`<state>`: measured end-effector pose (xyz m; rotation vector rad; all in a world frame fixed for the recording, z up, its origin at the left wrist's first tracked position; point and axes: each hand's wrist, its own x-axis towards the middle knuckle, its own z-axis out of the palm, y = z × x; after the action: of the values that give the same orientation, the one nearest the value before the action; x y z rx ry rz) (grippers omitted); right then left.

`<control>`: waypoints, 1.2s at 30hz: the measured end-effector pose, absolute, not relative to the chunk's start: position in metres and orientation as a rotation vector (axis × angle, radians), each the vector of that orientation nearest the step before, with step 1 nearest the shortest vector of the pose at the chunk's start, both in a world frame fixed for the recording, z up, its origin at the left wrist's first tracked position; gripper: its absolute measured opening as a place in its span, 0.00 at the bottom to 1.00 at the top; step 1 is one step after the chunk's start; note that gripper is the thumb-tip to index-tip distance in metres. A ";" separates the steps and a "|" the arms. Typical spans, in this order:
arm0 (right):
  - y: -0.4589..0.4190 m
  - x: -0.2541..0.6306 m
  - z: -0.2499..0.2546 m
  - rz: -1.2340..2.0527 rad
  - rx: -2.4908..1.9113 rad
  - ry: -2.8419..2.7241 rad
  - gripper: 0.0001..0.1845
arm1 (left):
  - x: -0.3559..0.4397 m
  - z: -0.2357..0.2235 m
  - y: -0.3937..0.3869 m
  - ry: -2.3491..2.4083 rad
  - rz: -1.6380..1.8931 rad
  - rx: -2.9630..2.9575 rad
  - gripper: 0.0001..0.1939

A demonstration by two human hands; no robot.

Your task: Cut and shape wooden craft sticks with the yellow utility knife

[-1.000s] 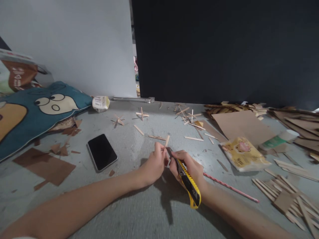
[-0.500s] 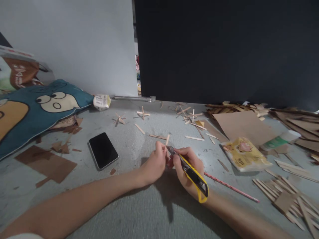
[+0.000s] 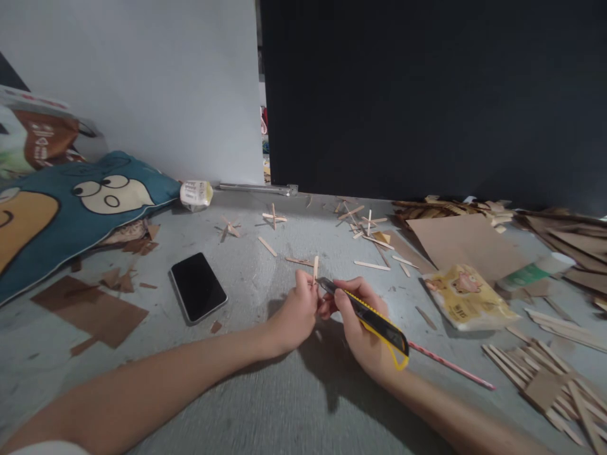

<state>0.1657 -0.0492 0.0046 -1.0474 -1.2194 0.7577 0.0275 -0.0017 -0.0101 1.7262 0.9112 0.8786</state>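
Note:
My left hand (image 3: 294, 316) is closed in a pinch on a small wooden craft stick (image 3: 315, 268), whose upper end stands up above the fingertips. Wrapped in my right hand (image 3: 363, 322) is a yellow and black utility knife (image 3: 379, 325). Its blade end points left and meets the stick close to my left fingertips; whether it is cutting into the wood I cannot tell. Just beyond the hands lies another craft stick (image 3: 300, 260). Crossed-stick pieces (image 3: 274, 217) stand farther back, with a second one (image 3: 231, 228) to the left.
A phone (image 3: 197, 287) lies left of my hands, near brown cardboard scraps (image 3: 90, 309) and a blue pillow (image 3: 95, 202). To the right are a red pencil (image 3: 455, 366), a yellow packet (image 3: 467, 297), a glue stick (image 3: 535, 272) and a pile of craft sticks (image 3: 550, 385).
The knife has turned flatter, its handle end swinging right and up, and my right hand has shifted slightly. The held stick has gone from leaning right to nearly upright.

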 end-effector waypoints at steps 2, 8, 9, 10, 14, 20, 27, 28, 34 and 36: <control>-0.042 0.170 0.002 0.908 -0.991 -1.152 0.11 | 0.027 -0.011 -0.001 0.931 0.903 1.727 0.10; -0.029 0.185 -0.003 0.973 -0.938 -1.021 0.12 | 0.026 -0.011 0.002 1.012 0.917 1.743 0.07; -0.031 0.186 -0.004 0.923 -0.957 -1.077 0.11 | 0.026 -0.011 0.002 1.015 0.909 1.742 0.06; -0.033 0.187 -0.005 0.861 -0.983 -1.151 0.10 | 0.026 -0.011 0.002 1.024 0.904 1.740 0.06; -0.042 0.186 -0.012 0.586 -1.049 -1.432 0.07 | 0.026 -0.010 0.002 1.037 0.887 1.740 0.05; -0.042 0.187 -0.009 0.441 -1.060 -1.598 0.04 | 0.024 -0.007 0.000 1.023 0.860 1.764 0.05; -0.045 0.186 0.003 0.358 -1.040 -1.679 0.03 | 0.023 -0.013 0.001 1.033 0.853 1.761 0.08; -0.045 0.186 0.003 0.357 -1.051 -1.678 0.03 | 0.024 -0.014 0.001 1.029 0.859 1.765 0.08; -0.045 0.186 0.002 0.394 -1.133 -1.656 0.03 | 0.024 -0.011 0.001 1.069 0.851 1.780 0.07; -0.044 0.185 0.002 0.435 -1.164 -1.609 0.04 | 0.024 -0.008 0.000 1.080 0.829 1.784 0.07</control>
<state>0.1848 -0.0440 0.0019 -1.1636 -1.6087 0.4345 0.0241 0.0000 -0.0080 1.7842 1.0802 0.8286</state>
